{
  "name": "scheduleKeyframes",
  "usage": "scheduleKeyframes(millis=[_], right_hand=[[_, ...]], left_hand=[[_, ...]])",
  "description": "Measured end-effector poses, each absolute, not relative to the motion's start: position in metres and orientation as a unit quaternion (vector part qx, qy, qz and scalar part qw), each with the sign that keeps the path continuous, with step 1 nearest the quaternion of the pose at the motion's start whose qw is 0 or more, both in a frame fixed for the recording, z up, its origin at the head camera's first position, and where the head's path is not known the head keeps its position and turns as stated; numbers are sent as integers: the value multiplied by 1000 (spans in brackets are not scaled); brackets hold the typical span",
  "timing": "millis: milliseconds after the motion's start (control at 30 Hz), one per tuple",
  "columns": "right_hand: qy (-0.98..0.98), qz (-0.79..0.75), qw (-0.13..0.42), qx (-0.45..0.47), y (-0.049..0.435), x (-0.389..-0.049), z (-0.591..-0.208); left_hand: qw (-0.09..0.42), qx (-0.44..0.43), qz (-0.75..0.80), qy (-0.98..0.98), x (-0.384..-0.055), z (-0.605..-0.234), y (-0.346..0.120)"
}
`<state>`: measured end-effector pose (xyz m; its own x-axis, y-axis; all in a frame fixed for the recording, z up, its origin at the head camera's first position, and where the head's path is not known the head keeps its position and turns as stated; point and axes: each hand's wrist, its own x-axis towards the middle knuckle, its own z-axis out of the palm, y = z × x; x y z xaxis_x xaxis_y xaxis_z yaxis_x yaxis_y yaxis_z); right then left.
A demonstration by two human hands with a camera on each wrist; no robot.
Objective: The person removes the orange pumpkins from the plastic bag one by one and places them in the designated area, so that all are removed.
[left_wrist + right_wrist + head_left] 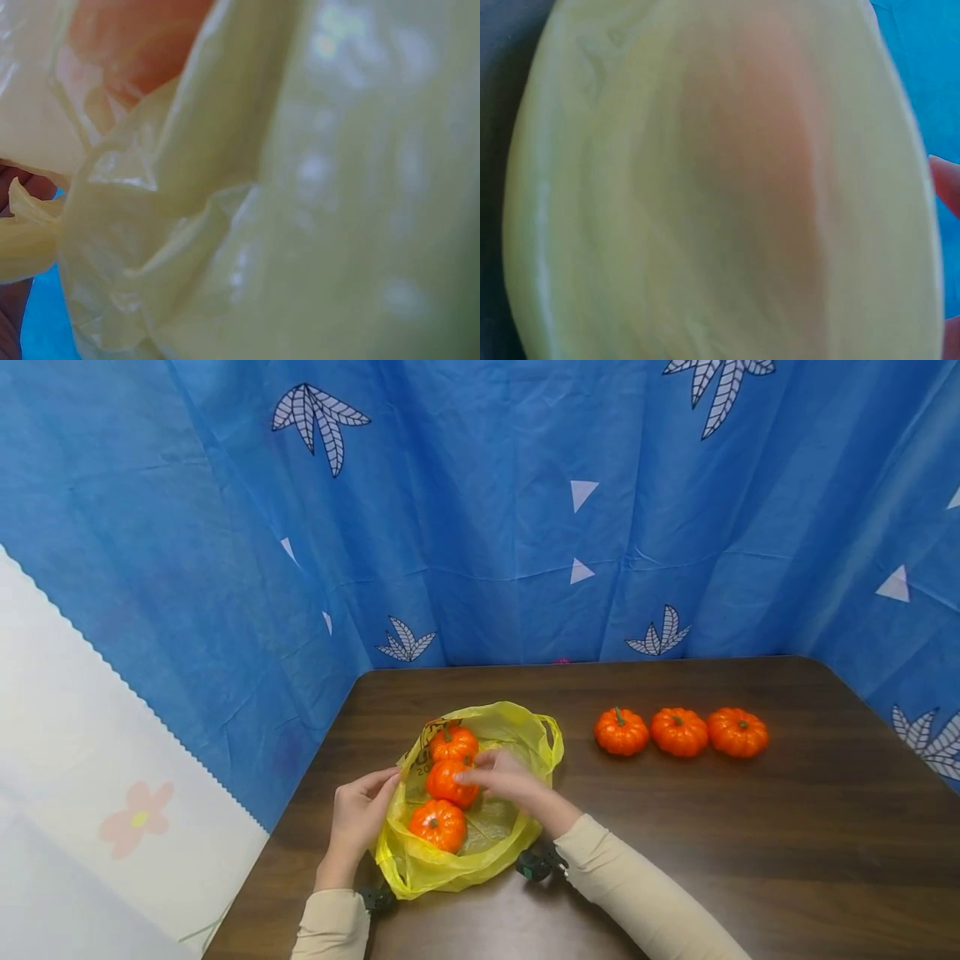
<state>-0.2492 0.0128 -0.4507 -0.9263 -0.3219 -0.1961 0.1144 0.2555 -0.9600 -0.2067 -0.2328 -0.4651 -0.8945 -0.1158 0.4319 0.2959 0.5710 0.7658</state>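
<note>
A yellow plastic bag [442, 872] lies spread open on the table, and three small orange pumpkins sit inside it in a row. My left hand [358, 818] pinches the bag's left rim between thumb and fingers. Reaching in from the right, my right hand [513, 779] grips the middle pumpkin [442, 783] at its right side. The far pumpkin [452, 742] is just behind that one, and the near pumpkin [437, 827] rests toward the front of the bag. Yellow plastic [247, 225] fills most of the left wrist view. In the right wrist view, the bag wall [727, 225] hides most of the hand.
On the right of the brown wooden table [675, 843], three more pumpkins stand side by side: one left [622, 732], one central [678, 732] and one right [738, 732]. A blue curtain [480, 510] hangs behind the table's far edge.
</note>
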Motion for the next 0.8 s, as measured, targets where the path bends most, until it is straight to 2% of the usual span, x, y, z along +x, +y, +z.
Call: scheduleKeyframes(millis=[367, 800], right_hand=[[792, -580, 172, -75, 8, -249, -452], [793, -575, 187, -80, 6, -251, -455]], left_hand=[[230, -57, -455, -858, -208, -466, -233], [240, -60, -457, -854, -209, -468, -232]])
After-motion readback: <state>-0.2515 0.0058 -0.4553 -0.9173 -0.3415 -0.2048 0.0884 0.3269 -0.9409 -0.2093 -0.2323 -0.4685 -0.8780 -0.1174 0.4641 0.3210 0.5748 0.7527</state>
